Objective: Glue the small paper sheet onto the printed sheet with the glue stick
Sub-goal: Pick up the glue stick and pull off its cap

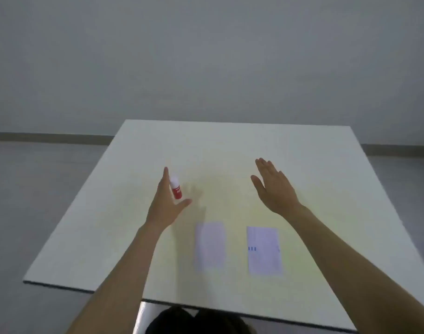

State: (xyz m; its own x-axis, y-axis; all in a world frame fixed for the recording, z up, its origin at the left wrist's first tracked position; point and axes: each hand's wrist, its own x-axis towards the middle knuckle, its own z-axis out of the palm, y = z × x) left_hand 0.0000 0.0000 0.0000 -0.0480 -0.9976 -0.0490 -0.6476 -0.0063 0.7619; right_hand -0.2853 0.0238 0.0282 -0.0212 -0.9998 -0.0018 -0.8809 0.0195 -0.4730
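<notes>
A red glue stick (176, 187) with a white cap stands on the white table (230, 145), left of centre. My left hand (166, 203) is open right beside it, fingers stretched past its left side and thumb spread below it, not closed around it. My right hand (273, 186) hovers open above the table, fingers together, holding nothing. Nearer to me lie two pale sheets side by side: a plain small paper sheet (210, 245) on the left and a printed sheet (264, 250) with blue marks on the right. The picture is blurred.
The table's front edge (85, 289) runs close to me, with a dark shape (196, 321) below it. Grey floor (37, 189) lies to the left and a plain wall (206, 56) behind.
</notes>
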